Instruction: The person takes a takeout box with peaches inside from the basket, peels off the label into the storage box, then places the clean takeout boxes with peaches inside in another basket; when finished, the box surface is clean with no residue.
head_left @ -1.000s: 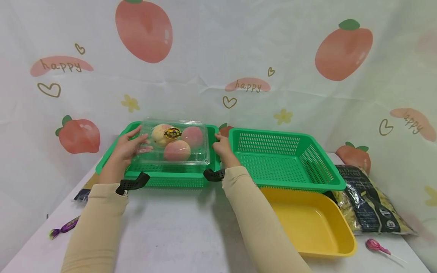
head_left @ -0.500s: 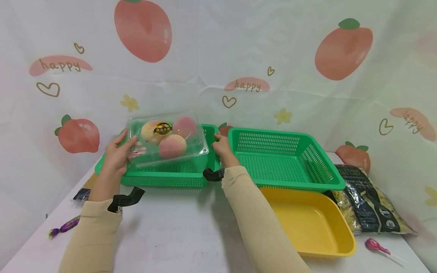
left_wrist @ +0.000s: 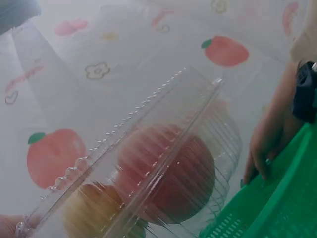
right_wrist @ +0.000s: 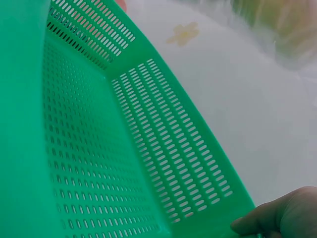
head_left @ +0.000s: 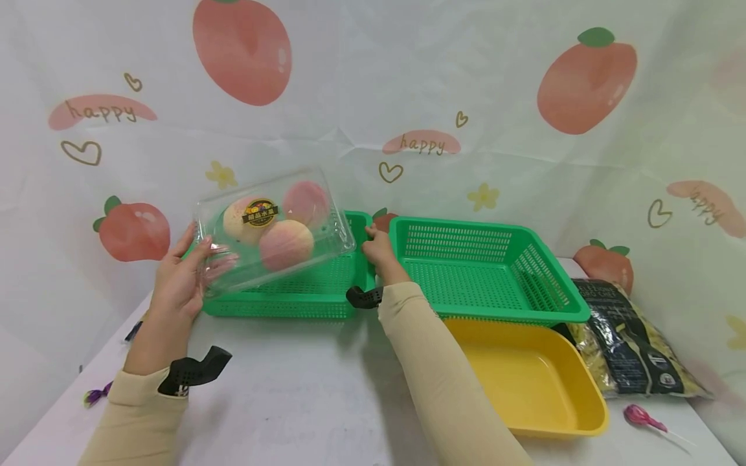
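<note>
Three peaches point(head_left: 285, 244) in clear box point(head_left: 326, 226) – left fingers point(head_left: 201, 249) gripping, right fingers point(head_left: 373, 243) gripping green basket point(head_left: 315, 301)

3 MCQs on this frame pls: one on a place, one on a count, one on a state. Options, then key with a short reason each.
1. Where is the lollipop?
A. right of the yellow tray, on the table
B. in a green basket
C. in a hand

2. How many fruits are in the clear box?
A. one
B. three
C. five

3. How is the clear box?
A. flat in the basket
B. lifted and tilted, gripped by the left hand
C. lid open on the table

Key: A, it lies on the table past the tray's right rim; B, three show through the lid; B, one end raised above the left green basket.
</note>
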Demonstrator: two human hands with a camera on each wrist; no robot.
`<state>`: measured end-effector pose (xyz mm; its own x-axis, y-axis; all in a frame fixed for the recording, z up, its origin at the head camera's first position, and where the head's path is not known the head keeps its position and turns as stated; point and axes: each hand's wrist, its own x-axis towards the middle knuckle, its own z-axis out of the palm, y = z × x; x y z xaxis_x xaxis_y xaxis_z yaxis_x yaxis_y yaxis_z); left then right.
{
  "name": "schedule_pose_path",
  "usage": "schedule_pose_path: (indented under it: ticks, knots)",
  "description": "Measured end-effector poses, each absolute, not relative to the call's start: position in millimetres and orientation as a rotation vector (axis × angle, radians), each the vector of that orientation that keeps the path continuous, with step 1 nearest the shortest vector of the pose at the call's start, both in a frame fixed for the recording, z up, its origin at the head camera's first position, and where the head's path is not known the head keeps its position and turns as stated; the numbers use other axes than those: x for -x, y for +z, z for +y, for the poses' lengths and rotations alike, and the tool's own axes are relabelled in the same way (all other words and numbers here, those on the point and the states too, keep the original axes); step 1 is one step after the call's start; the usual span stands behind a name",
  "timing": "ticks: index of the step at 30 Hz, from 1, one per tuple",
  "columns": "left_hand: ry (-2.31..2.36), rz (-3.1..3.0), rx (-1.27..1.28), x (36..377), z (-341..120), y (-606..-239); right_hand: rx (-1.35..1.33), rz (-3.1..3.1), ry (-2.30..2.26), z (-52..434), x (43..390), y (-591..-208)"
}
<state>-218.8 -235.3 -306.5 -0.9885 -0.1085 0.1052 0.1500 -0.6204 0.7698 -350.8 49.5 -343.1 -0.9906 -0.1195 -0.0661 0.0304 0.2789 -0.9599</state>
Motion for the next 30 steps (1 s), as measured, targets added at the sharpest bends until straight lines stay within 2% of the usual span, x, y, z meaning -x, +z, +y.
schedule_pose_path:
  ticks: [12,22,30]
  knots:
    - [-2.719,-1.214,0.111,175.6,-238.1,-308.5,0.071,2.43,-1.787,48.3,352.7,-343.6]
    - [-2.684,-1.268,0.212,139.7,-242.2,-324.6,0.085,2.429,-1.774,49.2,353.5,-343.5]
    - [-2.683,-1.348,0.165,114.9,-242.7,-336.3,0.075,2.444,-1.757,48.6,355.1,-344.6]
